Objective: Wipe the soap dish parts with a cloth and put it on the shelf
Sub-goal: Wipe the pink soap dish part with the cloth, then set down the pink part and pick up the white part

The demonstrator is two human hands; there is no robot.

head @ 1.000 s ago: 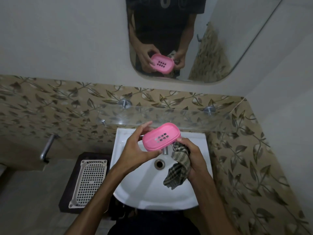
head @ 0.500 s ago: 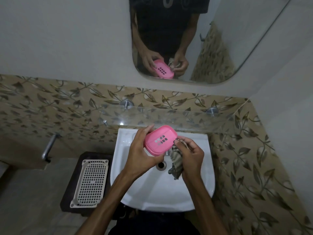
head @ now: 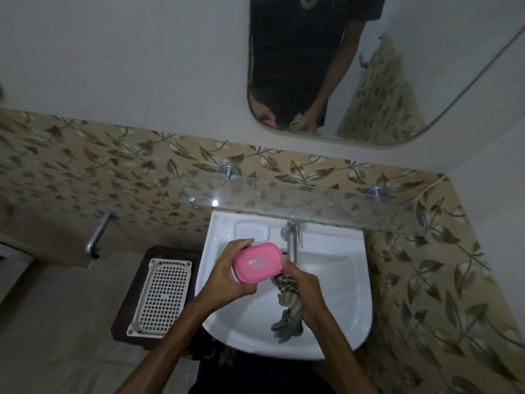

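1. The left hand [head: 227,275] grips the pink soap dish part [head: 258,262], fingers curled round its left end.
2. The right hand [head: 305,294] clutches the striped cloth [head: 287,305] against its right edge.
3. Both hover over the white washbasin [head: 341,294]; the glass shelf [head: 312,200] lies beyond.

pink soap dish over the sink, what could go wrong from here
The pink plastic soap dish is held by the left hand at one end only, above the white ceramic basin; a hard wipe could knock it loose into the bowl. The striped cloth in the right hand hangs down into the basin and may pick up any water there.
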